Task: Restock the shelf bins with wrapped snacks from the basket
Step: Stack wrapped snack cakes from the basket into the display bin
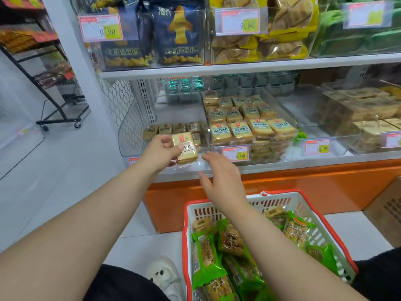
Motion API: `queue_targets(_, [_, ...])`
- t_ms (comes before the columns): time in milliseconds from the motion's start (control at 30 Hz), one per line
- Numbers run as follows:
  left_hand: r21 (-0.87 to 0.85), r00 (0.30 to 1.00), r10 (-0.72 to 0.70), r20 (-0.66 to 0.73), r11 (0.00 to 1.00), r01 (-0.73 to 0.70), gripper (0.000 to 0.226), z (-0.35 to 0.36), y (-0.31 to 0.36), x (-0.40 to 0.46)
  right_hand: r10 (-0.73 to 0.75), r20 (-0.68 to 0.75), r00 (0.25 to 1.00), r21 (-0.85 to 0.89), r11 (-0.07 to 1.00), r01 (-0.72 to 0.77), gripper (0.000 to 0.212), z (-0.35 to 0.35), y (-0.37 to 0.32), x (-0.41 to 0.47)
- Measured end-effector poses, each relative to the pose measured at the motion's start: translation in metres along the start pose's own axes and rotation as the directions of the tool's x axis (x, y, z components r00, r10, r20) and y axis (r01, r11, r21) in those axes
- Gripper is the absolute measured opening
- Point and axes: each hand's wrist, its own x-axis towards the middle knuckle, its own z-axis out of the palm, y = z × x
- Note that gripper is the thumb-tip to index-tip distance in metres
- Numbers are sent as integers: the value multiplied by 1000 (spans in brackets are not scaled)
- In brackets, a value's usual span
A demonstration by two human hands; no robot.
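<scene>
Left hand grips a gold-wrapped snack by its left edge at mid-frame, just in front of the half-filled clear bin; right hand hovers just right of it, fingers spread, empty. Pack looks light, stiff biscuit inside slick film, probably crushable, so hold the flat faces, not the seam. Basket at lower right holds green-wrapped packs.

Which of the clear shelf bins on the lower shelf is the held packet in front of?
The leftmost clear bin, nearly empty with one row of brown packets; the left hand holds the gold-wrapped packet at its front.
</scene>
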Motion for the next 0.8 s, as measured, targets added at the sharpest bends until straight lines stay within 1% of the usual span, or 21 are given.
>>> queue_targets(67, [33, 997, 39, -71, 999, -37, 48, -2, 3, 24, -34, 41, 999, -151, 988, 40, 50, 11, 8, 11])
queue_targets(133, [63, 994, 49, -102, 997, -43, 47, -5, 11, 48, -65, 38, 997, -254, 964, 72, 50, 23, 13, 15])
queue_targets(200, [68, 991, 35, -132, 997, -26, 47, -9, 19, 75, -97, 6, 995, -288, 953, 94, 51, 32, 13, 16])
queue_targets(233, [97, 988, 30, -152, 995, -15, 48, -13, 22, 88, -113, -12, 994, -292, 951, 104, 52, 35, 14, 16])
queue_targets(300, [254, 980, 24, -200, 967, 28, 49, -19, 22, 111, -150, -47, 988, -292, 948, 130, 56, 41, 16, 18])
queue_targets(367, [436, 974, 19, -225, 896, 83, 44, -21, 15, 130, -183, -73, 980, -297, 942, 154, 58, 45, 19, 19])
queue_targets(467, [646, 983, -41, -181, 748, 150, 30, -11, 3, 154, -213, -103, 972, -259, 949, 181, 55, 51, 23, 18])
queue_targets(533, [759, 986, -81, -143, 631, 162, 35, -4, -4, 166, -213, -138, 967, -190, 964, 185, 51, 53, 26, 18])
queue_targets(567, [787, 986, -116, -122, 593, 167, 38, 0, -6, 169, -212, -157, 965, -162, 969, 186, 49, 54, 28, 17])
queue_targets(633, [828, 982, -176, -69, 539, 154, 35, 7, -8, 170, -208, -190, 959, -114, 975, 189, 47, 55, 31, 15])
queue_targets(667, [833, 978, -201, -53, 531, 154, 34, 10, -9, 169, -206, -205, 957, -91, 977, 191, 46, 55, 32, 13])
queue_targets(733, [815, 967, -253, -42, 550, 179, 34, 14, -12, 171, -204, -215, 955, -64, 979, 194, 46, 57, 36, 11])
queue_targets(800, [804, 963, -264, -57, 560, 201, 34, 16, -13, 169, -205, -205, 957, -55, 979, 198, 46, 59, 39, 7])
